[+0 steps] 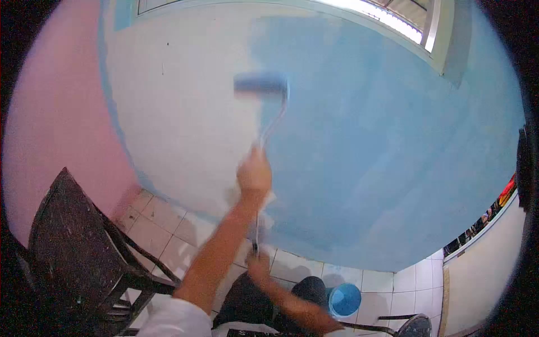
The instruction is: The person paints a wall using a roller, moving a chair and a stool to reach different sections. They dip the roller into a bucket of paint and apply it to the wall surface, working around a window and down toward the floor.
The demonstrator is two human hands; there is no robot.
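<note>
A paint roller [260, 83] with a blue, motion-blurred sleeve is against the wall, where blue paint meets the pale surface. Its thin metal frame bends down to a long pole. High on that pole, my left hand [254, 175] is wrapped around it. Lower down, near the dark grip at the pole's end, my right hand [258, 267] is closed on the same tool. Blue paint [359, 146] covers the wall's right part; the left part [179, 112] is whitish, with a blue strip along its left edge.
A bucket of blue paint [344, 299] stands on the white tiled floor [375, 297] right of my legs. A dark chair [78, 253] is at left, near a pink wall [53, 106]. A window frame [441, 42] is above, and another dark chair part [415, 326] is at lower right.
</note>
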